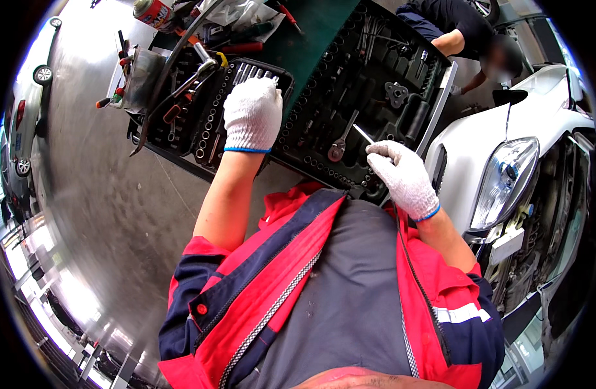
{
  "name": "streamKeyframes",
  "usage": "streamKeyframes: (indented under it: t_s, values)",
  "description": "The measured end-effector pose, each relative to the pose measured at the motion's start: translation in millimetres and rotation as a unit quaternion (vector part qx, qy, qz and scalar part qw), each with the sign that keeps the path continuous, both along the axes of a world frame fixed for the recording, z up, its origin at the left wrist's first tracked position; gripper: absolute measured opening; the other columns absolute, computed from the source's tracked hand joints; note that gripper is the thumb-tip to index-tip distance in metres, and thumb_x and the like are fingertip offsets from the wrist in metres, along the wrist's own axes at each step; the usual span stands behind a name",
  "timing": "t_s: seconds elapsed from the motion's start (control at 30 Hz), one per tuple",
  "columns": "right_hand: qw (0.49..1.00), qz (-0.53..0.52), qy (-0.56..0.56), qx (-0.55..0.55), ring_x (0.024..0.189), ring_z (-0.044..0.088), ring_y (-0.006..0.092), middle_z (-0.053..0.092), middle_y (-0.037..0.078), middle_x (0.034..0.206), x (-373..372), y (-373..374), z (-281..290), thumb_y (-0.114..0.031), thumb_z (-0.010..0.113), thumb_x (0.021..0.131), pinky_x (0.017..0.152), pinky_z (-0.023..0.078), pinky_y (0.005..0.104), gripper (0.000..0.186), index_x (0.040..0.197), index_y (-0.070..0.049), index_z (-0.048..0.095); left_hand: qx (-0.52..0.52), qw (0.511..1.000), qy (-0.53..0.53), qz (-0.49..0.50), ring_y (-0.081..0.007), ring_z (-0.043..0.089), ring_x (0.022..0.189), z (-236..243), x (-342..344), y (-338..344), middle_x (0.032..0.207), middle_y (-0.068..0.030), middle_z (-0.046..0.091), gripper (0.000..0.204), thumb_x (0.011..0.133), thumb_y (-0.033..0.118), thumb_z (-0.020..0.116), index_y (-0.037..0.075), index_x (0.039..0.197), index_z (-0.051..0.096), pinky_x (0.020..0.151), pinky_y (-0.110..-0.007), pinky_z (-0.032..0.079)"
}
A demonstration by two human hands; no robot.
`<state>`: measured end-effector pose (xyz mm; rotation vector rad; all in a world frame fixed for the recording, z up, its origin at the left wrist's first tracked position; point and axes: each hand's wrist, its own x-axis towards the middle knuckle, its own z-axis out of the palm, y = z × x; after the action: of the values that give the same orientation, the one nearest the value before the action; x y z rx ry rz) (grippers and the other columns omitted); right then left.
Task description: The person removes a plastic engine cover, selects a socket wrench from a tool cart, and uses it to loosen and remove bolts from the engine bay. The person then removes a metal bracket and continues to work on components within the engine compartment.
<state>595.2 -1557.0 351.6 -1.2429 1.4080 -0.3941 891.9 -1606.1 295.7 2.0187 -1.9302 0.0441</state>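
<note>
My left hand (252, 115), in a white knit glove with a blue cuff, is curled over a narrow tray of chrome sockets (247, 71). Its fingertips are hidden, so what they grip, if anything, does not show. My right hand (403, 178), gloved the same way, pinches one end of a slim silver metal rod (363, 133). The rod points up and left over a large black tool case (376, 97). Below the rod's tip, a ratchet wrench (337, 150) lies in the case. Smaller sockets (286, 131) sit in rows along the case's left edge.
Left of the socket tray lie loose wrenches and a clear bin (144, 76) of screwdrivers. Behind are a spray can (154, 14) and rags. A white car (486, 146) with its front opened up stands close on the right. Another person (466, 29) crouches beyond the case.
</note>
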Motion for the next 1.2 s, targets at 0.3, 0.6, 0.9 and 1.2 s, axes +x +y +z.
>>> streamKeyframes:
  t_s: [0.3, 0.6, 0.9, 1.2]
  values:
    - [1.000, 0.000, 0.010, 0.009, 0.080, 0.062, 0.0074, 0.072, 0.004, 0.095, 3, -1, -3, -0.019, 0.071, 0.095, 0.073, 0.051, 0.0254, 0.029, 0.117, 0.000, 0.071, 0.060, 0.998, -0.013, -0.022, -0.0376, 0.069, 0.078, 10, 3, -6, 0.080, -0.0160, 0.070, 0.022, 0.086, 0.026, 0.075, 0.006, 0.079, 0.070, 0.073, -0.049, 0.056]
    - [0.999, 0.017, 0.024, 0.030, 0.090, 0.062, 0.0069, 0.070, 0.003, 0.101, 5, 0, 9, -0.014, 0.067, 0.098, 0.080, 0.051, 0.0237, 0.026, 0.119, 0.002, 0.069, 0.112, 0.993, -0.031, 0.035, -0.0395, 0.071, 0.074, 6, 6, -9, 0.079, -0.0193, 0.071, 0.027, 0.090, 0.031, 0.064, 0.005, 0.084, 0.069, 0.070, -0.050, 0.057]
    - [0.999, 0.018, 0.022, 0.022, 0.089, 0.062, 0.0064, 0.070, 0.003, 0.101, 4, 2, 3, -0.013, 0.067, 0.098, 0.078, 0.051, 0.0232, 0.026, 0.119, 0.002, 0.069, 0.084, 0.996, -0.021, 0.011, -0.0393, 0.070, 0.074, 9, 7, -10, 0.078, -0.0192, 0.071, 0.027, 0.090, 0.032, 0.065, 0.007, 0.085, 0.069, 0.070, -0.051, 0.056]
    - [0.999, 0.033, 0.029, 0.015, 0.088, 0.062, 0.0062, 0.070, 0.002, 0.101, 8, -2, 12, -0.013, 0.067, 0.098, 0.078, 0.050, 0.0232, 0.026, 0.119, 0.002, 0.069, 0.111, 0.993, 0.015, 0.025, -0.0399, 0.068, 0.082, 25, 26, -9, 0.083, -0.0178, 0.070, 0.027, 0.095, 0.034, 0.067, 0.009, 0.085, 0.069, 0.074, -0.051, 0.054]
